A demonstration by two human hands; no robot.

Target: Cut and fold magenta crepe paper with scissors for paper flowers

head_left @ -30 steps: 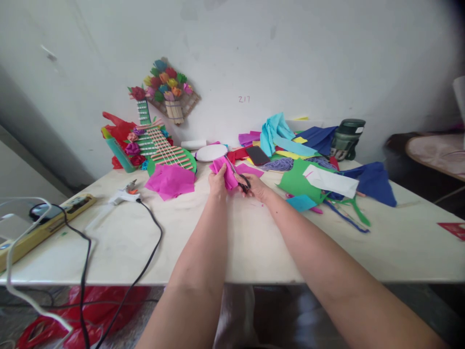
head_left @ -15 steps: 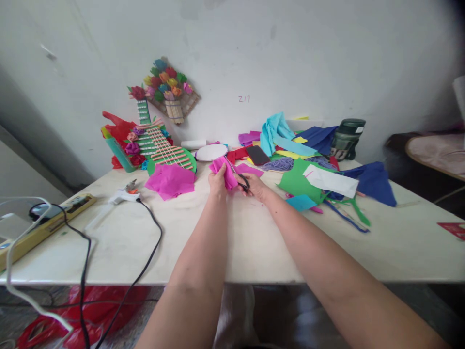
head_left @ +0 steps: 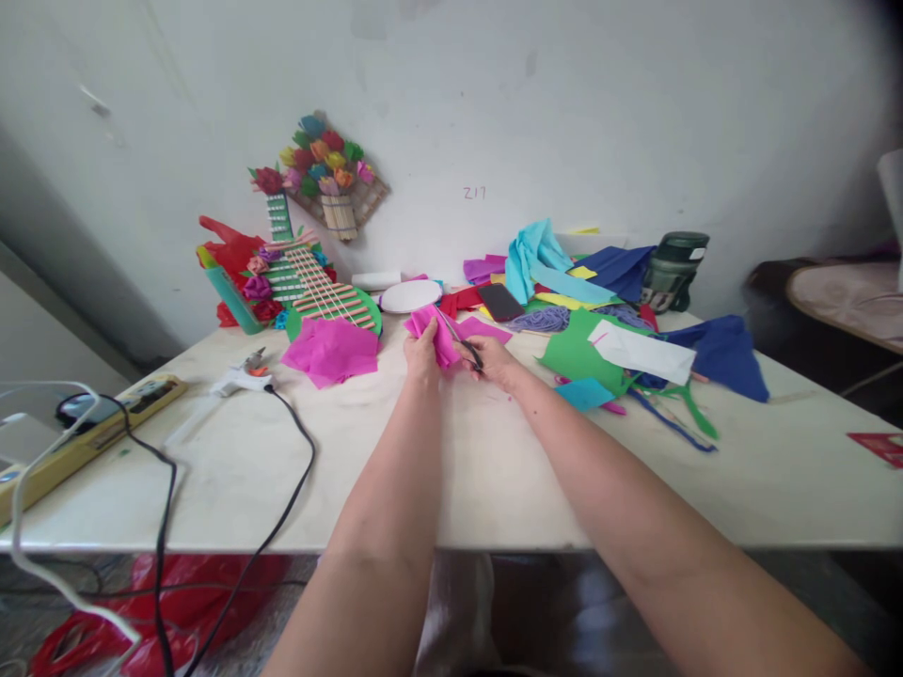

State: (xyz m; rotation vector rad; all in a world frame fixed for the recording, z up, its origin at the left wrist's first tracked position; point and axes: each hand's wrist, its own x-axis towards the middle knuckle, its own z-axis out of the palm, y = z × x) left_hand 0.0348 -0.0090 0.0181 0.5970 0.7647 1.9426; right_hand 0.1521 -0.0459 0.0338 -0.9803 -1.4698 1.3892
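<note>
Over the middle of the table, my left hand (head_left: 421, 352) is closed on a folded piece of magenta crepe paper (head_left: 443, 344). My right hand (head_left: 494, 362) grips black-handled scissors (head_left: 471, 354), their blades lying along the right side of that paper. Whether the blades are apart is too small to tell. Behind my right hand lies another magenta paper piece (head_left: 484, 329). To the left, a larger magenta sheet (head_left: 331, 353) rests against the foot of a green guitar-shaped craft (head_left: 321, 291) with sticks and paper flowers.
A hot glue gun (head_left: 244, 378) and its black cord lie on the left, near a power strip (head_left: 141, 404). At the back are a white oval disc (head_left: 411, 297) and a phone (head_left: 500, 302). Green felt (head_left: 582, 343), coloured paper and a dark bottle (head_left: 673, 271) crowd the right.
The scissors have turned slightly in my right hand, and their handles look closer together. My left hand and the magenta paper stay almost in place.
</note>
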